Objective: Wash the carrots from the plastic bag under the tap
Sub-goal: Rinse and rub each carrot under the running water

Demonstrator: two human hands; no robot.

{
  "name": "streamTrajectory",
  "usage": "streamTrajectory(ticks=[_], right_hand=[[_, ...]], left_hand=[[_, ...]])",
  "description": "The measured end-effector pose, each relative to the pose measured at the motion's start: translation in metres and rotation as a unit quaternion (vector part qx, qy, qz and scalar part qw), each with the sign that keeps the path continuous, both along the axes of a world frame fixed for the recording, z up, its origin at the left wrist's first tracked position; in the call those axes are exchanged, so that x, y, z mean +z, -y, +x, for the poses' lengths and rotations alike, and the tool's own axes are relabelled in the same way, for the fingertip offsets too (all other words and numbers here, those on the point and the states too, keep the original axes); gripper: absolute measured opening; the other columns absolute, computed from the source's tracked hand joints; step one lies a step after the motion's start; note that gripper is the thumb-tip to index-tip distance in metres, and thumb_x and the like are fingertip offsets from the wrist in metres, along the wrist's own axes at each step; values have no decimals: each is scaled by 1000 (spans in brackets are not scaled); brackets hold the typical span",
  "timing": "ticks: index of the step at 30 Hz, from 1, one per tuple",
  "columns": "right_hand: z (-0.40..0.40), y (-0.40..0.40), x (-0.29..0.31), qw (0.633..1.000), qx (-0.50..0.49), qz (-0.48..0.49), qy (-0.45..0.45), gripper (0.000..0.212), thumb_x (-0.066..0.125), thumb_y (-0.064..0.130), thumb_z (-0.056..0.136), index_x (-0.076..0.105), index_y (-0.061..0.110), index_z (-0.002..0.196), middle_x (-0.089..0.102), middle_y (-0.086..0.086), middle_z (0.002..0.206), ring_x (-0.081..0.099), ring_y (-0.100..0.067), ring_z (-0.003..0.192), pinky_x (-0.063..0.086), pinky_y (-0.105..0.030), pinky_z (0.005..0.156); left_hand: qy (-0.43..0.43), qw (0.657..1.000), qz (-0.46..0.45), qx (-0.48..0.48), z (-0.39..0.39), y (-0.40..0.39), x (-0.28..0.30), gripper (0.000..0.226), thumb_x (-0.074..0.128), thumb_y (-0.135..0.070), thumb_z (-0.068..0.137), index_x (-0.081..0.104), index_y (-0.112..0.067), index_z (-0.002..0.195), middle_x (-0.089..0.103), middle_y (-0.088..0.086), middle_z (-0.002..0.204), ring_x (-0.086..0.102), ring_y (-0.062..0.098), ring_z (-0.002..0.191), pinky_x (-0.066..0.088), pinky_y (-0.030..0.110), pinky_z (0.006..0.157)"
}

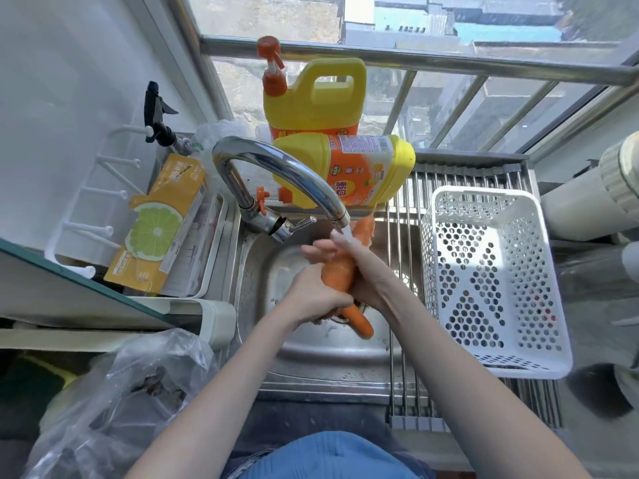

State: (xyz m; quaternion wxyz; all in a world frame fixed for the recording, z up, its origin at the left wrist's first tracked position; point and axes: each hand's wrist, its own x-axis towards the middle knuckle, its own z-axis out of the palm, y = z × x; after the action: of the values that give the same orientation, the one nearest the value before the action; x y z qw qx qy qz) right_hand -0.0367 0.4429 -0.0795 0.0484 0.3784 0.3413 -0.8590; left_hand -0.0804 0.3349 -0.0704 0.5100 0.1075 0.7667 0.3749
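Over the steel sink [304, 350], both hands hold orange carrots under the running tap [276, 167]. My left hand [311, 299] grips the lower part of a thick carrot [340, 276]. From beneath that hand a second carrot [361, 321] pokes out toward me. My right hand [332, 254] wraps its fingers round the upper part of the thick carrot, right where the water stream [347, 234] falls. A further carrot tip [367, 225] shows just behind the stream. The crumpled clear plastic bag [138, 392] lies on the counter at the lower left.
A white perforated basket [484, 281] rests on a roll-up drying rack [408, 392] right of the sink. Two yellow detergent bottles [311, 98] stand and lie behind the tap. A tray with a lemon-print packet [162, 229] sits left of the sink.
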Motion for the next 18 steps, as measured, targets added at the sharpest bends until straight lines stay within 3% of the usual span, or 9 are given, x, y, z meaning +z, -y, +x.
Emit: streamTrajectory(ticks=[2,4,7,9,10,12,14,16,18], right_hand=[[-6,2,3,1000,3,18,16,31,60,23,93,55,1,116,74,-13,95,71,-23,93,57,-28,75],[-14,2,5,997,-55,32,48,11,57,13,95,58,2,94,72,-13,77,70,-26,78,58,-32,72],[-21,8,6,990,-93,53,90,18,54,9,96,58,4,79,64,-8,61,63,-20,59,56,-32,67],[-22,12,-1,977,-124,130,116,21,62,7,87,58,7,67,60,-5,50,60,-20,54,56,-40,77],[-23,13,-3,970,-134,157,131,22,64,7,83,57,7,62,58,-5,49,60,-21,53,56,-45,81],[-23,18,-4,962,-158,146,166,20,64,7,80,56,6,62,57,-9,55,58,-23,52,57,-46,76],[-24,24,-9,948,-161,175,213,18,62,12,82,60,5,64,62,-9,59,61,-24,54,56,-38,66],[-23,25,-11,932,-133,229,248,19,61,16,80,66,5,67,65,-7,58,63,-21,55,54,-32,61],[-21,22,-7,950,-105,195,218,15,60,8,79,62,1,66,62,-10,54,63,-23,53,54,-32,62]], left_hand=[[1,1000,17,8,-1,-3,3,16,69,-2,71,57,-4,81,57,14,62,48,17,43,34,22,38],[-16,1000,13,3,-1,-6,2,15,68,-2,69,55,-8,74,54,8,58,46,14,43,35,22,39],[-93,996,-15,12,1,-11,-6,15,67,-8,68,54,-16,69,56,0,59,51,15,50,38,23,46],[-146,989,-30,10,6,-11,-13,9,62,-21,69,57,-19,77,60,-1,65,58,19,60,42,27,50],[-166,985,-34,18,10,-10,-18,18,58,-28,70,60,-20,86,64,0,71,61,23,67,47,30,55],[-212,974,-72,30,19,-7,-26,33,52,-36,78,59,-23,108,68,2,89,64,30,83,50,35,68],[-266,955,-126,20,29,-6,-32,31,51,-33,88,54,-22,117,67,5,102,62,34,95,42,34,70],[-252,958,-133,19,31,-6,-33,19,52,-28,89,56,-17,105,66,7,97,61,35,91,38,34,68],[-145,986,-65,46,25,-5,-31,5,58,-19,81,57,-15,83,65,7,73,60,31,68,41,32,56]])
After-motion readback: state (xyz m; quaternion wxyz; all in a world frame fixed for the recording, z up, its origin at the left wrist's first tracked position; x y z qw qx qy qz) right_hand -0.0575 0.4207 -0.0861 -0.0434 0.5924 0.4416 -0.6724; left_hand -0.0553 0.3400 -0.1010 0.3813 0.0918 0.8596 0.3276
